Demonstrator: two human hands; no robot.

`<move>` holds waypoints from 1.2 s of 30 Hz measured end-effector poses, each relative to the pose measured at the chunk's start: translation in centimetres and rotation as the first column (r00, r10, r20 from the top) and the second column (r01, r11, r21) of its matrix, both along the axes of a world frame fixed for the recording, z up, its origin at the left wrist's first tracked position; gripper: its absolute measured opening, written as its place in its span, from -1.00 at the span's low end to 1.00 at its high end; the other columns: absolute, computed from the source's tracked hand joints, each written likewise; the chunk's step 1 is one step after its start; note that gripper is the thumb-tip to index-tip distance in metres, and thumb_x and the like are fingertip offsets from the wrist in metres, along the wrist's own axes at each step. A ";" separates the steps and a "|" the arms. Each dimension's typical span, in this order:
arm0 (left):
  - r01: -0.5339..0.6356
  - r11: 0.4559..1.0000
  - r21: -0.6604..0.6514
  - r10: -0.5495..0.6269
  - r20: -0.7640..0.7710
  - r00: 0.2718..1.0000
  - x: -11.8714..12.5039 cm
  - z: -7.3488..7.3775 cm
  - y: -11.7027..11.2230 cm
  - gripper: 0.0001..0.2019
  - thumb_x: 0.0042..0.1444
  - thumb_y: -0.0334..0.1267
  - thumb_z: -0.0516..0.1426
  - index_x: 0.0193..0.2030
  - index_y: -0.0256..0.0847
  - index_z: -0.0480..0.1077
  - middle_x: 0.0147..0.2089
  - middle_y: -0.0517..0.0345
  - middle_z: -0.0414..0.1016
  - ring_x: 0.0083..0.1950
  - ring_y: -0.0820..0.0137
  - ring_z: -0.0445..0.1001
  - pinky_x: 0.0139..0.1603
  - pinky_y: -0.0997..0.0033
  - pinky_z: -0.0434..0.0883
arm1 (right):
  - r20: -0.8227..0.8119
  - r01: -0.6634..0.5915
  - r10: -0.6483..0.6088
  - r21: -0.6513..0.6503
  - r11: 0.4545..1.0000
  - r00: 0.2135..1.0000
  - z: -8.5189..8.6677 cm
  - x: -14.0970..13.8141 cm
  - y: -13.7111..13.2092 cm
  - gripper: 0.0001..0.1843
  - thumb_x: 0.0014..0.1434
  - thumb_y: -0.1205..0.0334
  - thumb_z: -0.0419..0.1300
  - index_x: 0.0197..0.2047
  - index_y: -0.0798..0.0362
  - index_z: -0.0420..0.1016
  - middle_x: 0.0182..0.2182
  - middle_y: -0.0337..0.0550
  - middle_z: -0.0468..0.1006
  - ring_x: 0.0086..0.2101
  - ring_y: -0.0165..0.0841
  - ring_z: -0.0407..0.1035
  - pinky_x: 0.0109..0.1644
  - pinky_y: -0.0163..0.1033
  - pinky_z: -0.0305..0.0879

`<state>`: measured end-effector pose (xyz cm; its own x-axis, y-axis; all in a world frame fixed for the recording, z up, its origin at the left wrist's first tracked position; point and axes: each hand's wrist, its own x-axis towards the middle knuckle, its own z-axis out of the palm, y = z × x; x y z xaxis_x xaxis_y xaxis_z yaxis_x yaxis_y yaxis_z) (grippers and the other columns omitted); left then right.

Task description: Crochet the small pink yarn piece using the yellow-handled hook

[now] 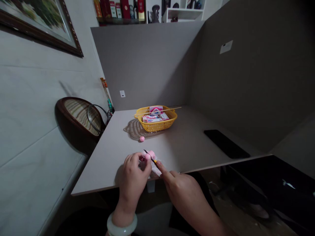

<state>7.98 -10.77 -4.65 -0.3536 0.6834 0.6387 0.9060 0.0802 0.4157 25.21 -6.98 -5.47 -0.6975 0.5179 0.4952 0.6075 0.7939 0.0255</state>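
Observation:
Between the thumb and fingers of my left hand is a small lump of pink clay. My right hand grips a thin knife with a dark blade and a yellow part near the handle. The blade lies across the pink clay or just beside it; I cannot tell how deep it is. A larger pink piece sits right behind the blade, on a crumpled clear wrapper at the table's front edge. Farther back on the table rests a pink ball.
A yellow plastic basket holds several pink-and-white packets, with a thin wooden stick across its rim. On the right of the table lies a flat black object. Grey panels stand behind and to the right.

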 end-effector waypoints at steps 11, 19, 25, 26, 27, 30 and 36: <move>0.040 0.999 0.027 -0.042 0.093 0.995 -0.1 -0.2 0.2 -0.91 0.21 -0.22 0.14 -0.27 -0.16 0.39 -0.27 0.09 0.50 -0.16 0.24 0.47 -0.13 0.25 0.42 | -0.075 -0.079 0.069 -0.146 0.986 0.995 -0.2 1.2 0.2 -0.42 0.28 0.46 -0.06 0.34 0.07 0.29 -0.50 -0.18 0.59 -0.56 -0.34 0.46 -0.49 -0.35 0.28; 0.027 0.999 0.042 -0.031 0.099 0.995 -0.3 -0.5 -0.1 -0.93 0.21 -0.24 0.13 -0.28 -0.15 0.39 -0.26 0.10 0.51 -0.17 0.25 0.47 -0.18 0.28 0.41 | -0.117 -0.134 0.114 -0.187 0.973 0.987 -0.3 1.6 0.3 -0.43 0.30 0.43 -0.08 0.34 0.02 0.28 -0.49 -0.19 0.61 -0.57 -0.37 0.47 -0.50 -0.40 0.30; 0.037 0.999 0.017 -0.039 0.139 0.990 -0.2 -0.1 0.0 -0.90 0.21 -0.20 0.15 -0.28 -0.15 0.41 -0.27 0.10 0.52 -0.17 0.26 0.50 -0.19 0.29 0.42 | -0.116 -0.117 0.096 -0.192 0.974 0.989 0.3 1.2 0.5 -0.41 0.29 0.43 -0.08 0.35 0.02 0.27 -0.50 -0.18 0.60 -0.56 -0.36 0.48 -0.48 -0.38 0.33; 0.034 0.999 0.015 -0.036 0.143 0.989 -0.1 -0.1 -0.1 -0.89 0.22 -0.19 0.14 -0.28 -0.15 0.41 -0.28 0.11 0.52 -0.17 0.26 0.49 -0.19 0.29 0.42 | -0.110 -0.111 0.092 -0.182 0.977 0.990 0.2 0.7 0.7 -0.39 0.27 0.45 -0.08 0.36 0.02 0.25 -0.51 -0.18 0.60 -0.57 -0.35 0.48 -0.50 -0.38 0.32; 0.032 0.999 0.014 -0.033 0.142 0.989 -0.1 0.0 -0.1 -0.89 0.22 -0.19 0.14 -0.28 -0.14 0.41 -0.28 0.11 0.52 -0.18 0.26 0.49 -0.19 0.29 0.42 | -0.108 -0.105 0.087 -0.173 0.979 0.990 0.0 0.3 0.7 -0.37 0.26 0.47 -0.09 0.37 0.04 0.23 -0.51 -0.18 0.59 -0.57 -0.35 0.48 -0.51 -0.37 0.32; 0.045 0.999 0.021 -0.047 0.101 0.994 0.1 0.0 -0.3 -0.91 0.24 -0.21 0.12 -0.26 -0.14 0.39 -0.26 0.11 0.52 -0.16 0.27 0.49 -0.16 0.29 0.41 | -0.142 -0.108 0.086 -0.151 0.983 0.986 -0.9 -0.3 0.5 -0.37 0.25 0.49 -0.13 0.36 0.11 0.24 -0.48 -0.14 0.60 -0.56 -0.34 0.48 -0.49 -0.35 0.35; 0.059 0.997 0.057 -0.059 0.006 0.998 0.2 -0.2 -0.2 -0.95 0.22 -0.28 0.10 -0.26 -0.15 0.37 -0.24 0.10 0.50 -0.15 0.25 0.47 -0.12 0.26 0.40 | -0.189 -0.143 0.117 -0.130 0.981 0.975 -2.2 1.0 -0.4 -0.43 0.31 0.44 -0.15 0.33 0.19 0.28 -0.48 -0.11 0.59 -0.54 -0.34 0.48 -0.43 -0.34 0.40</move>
<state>8.16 -11.00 -4.83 -0.3189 0.6658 0.6745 0.9051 0.0027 0.4253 26.20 -7.42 -7.68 -0.6699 0.5025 0.5465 0.4828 0.8541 -0.1935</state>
